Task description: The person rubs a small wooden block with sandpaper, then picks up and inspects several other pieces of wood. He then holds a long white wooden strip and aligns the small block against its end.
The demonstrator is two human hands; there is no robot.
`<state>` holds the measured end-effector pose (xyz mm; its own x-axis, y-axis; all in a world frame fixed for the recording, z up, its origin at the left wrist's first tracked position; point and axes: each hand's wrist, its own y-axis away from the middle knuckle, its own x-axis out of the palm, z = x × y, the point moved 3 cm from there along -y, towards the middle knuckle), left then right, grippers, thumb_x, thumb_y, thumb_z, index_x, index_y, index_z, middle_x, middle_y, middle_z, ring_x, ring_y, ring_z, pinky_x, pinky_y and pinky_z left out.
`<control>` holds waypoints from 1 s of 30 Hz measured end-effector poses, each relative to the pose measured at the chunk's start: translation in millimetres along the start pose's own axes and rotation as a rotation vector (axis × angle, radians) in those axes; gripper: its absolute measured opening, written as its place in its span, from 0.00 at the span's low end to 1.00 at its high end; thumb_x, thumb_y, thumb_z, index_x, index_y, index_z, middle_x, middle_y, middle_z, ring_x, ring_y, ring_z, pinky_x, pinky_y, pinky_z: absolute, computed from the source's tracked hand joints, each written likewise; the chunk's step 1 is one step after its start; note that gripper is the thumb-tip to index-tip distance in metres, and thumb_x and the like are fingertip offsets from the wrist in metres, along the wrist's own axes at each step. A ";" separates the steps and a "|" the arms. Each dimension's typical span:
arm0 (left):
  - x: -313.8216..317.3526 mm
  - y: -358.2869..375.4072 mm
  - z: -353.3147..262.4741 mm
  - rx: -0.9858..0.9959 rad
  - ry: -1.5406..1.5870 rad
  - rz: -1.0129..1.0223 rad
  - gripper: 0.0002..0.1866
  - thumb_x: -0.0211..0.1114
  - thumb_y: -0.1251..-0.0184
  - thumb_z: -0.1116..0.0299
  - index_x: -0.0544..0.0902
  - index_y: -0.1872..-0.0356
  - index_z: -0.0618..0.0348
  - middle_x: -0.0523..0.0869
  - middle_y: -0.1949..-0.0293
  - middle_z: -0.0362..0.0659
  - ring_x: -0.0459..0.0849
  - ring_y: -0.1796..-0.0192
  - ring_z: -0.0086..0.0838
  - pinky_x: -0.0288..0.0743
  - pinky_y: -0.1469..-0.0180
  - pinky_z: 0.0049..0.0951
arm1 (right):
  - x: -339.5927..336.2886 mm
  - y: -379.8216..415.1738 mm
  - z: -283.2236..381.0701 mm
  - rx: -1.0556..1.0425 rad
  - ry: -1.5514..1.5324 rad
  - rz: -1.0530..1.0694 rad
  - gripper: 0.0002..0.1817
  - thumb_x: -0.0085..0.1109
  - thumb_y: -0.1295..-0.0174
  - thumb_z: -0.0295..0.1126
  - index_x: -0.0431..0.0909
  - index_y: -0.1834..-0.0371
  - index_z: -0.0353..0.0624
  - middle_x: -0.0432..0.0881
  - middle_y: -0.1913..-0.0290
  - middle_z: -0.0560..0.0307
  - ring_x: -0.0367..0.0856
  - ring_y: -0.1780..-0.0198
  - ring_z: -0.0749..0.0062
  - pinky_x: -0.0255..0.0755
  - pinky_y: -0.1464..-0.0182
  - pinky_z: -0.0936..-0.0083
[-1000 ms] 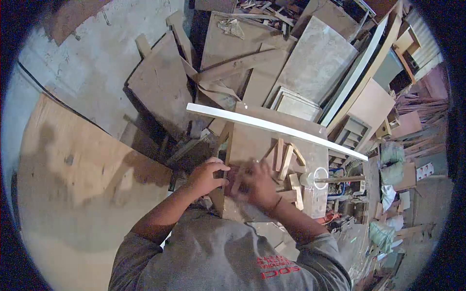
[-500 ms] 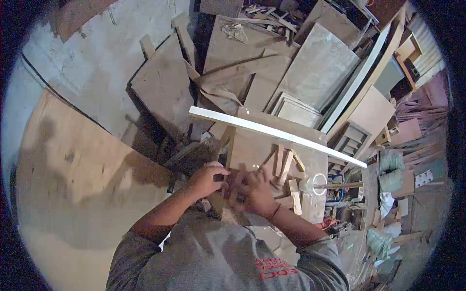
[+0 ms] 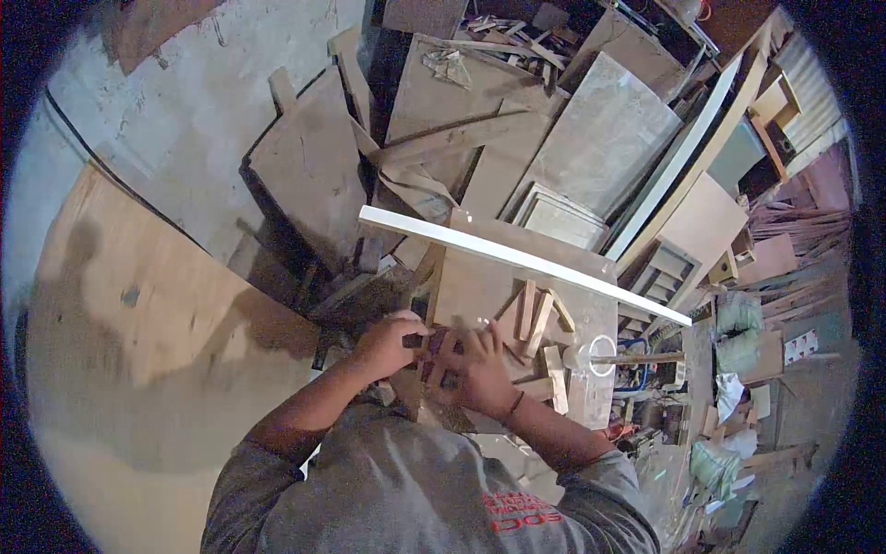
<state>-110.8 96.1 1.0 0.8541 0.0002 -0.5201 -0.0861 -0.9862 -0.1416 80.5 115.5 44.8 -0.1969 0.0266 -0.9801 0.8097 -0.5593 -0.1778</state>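
Both my hands meet over the near left edge of the wooden work table [image 3: 471, 288]. My left hand [image 3: 395, 346] has its fingers curled round the left side of a small dark reddish object [image 3: 432, 355]. On the object's right side rests my right hand [image 3: 480, 369], its fingers bent over it and one finger raised. The object's shape is too blurred to make out. Just right of my right hand lie several short wood pieces [image 3: 540, 323]. A long white strip [image 3: 526, 266] crosses the table beyond my hands.
A round white container [image 3: 577, 357] stands at the table's right side, near a wooden handle [image 3: 646, 356]. A large plywood sheet [image 3: 157, 286] is at the left. Boards [image 3: 600, 138] lean behind the table, with shelves and scraps at the right.
The fingers of my right hand have shifted slightly on the dark object, with one finger more raised. My left hand has barely moved. The view has shifted a little.
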 end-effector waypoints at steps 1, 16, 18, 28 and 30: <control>-1.0 0.8 -1.2 -0.016 0.004 0.008 0.21 0.79 0.55 0.63 0.86 0.56 0.56 0.84 0.53 0.47 0.84 0.50 0.45 0.78 0.47 0.38 | -1.9 -5.6 -7.2 0.098 -0.037 0.047 0.28 0.73 0.57 0.49 0.84 0.52 0.50 0.74 0.43 0.44 0.67 0.37 0.42 0.44 0.26 0.38; -0.5 5.1 -1.1 -0.024 0.018 0.002 0.20 0.77 0.50 0.64 0.87 0.53 0.51 0.84 0.50 0.46 0.83 0.47 0.44 0.78 0.44 0.37 | 3.0 8.7 -4.7 -0.011 -0.211 0.206 0.26 0.64 0.45 0.41 0.78 0.41 0.50 0.71 0.35 0.38 0.71 0.37 0.42 0.49 0.28 0.34; 6.2 7.4 4.0 -0.030 0.020 0.006 0.19 0.77 0.49 0.64 0.87 0.54 0.52 0.84 0.51 0.47 0.83 0.47 0.44 0.78 0.44 0.37 | -22.9 -10.7 -12.5 0.150 -0.323 0.304 0.25 0.65 0.46 0.41 0.79 0.43 0.50 0.70 0.35 0.38 0.68 0.34 0.40 0.49 0.28 0.35; 2.0 4.8 -1.8 0.022 0.052 0.012 0.18 0.76 0.49 0.67 0.86 0.55 0.58 0.84 0.54 0.49 0.83 0.49 0.45 0.77 0.45 0.36 | -4.4 -0.9 -1.5 0.054 -0.034 0.086 0.28 0.73 0.60 0.50 0.85 0.52 0.55 0.70 0.40 0.43 0.66 0.36 0.40 0.45 0.25 0.37; -2.0 3.1 -3.0 0.044 0.023 -0.013 0.18 0.76 0.49 0.68 0.86 0.55 0.57 0.84 0.54 0.49 0.83 0.49 0.45 0.77 0.46 0.36 | -2.0 4.9 10.4 -0.111 0.009 -0.007 0.28 0.73 0.60 0.48 0.85 0.52 0.54 0.71 0.42 0.42 0.67 0.38 0.40 0.45 0.25 0.37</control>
<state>-111.2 92.6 4.1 0.8666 0.0085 -0.4990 -0.0969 -0.9779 -0.1851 79.1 104.1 46.8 -0.1987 0.0378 -0.9793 0.8644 -0.4641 -0.1933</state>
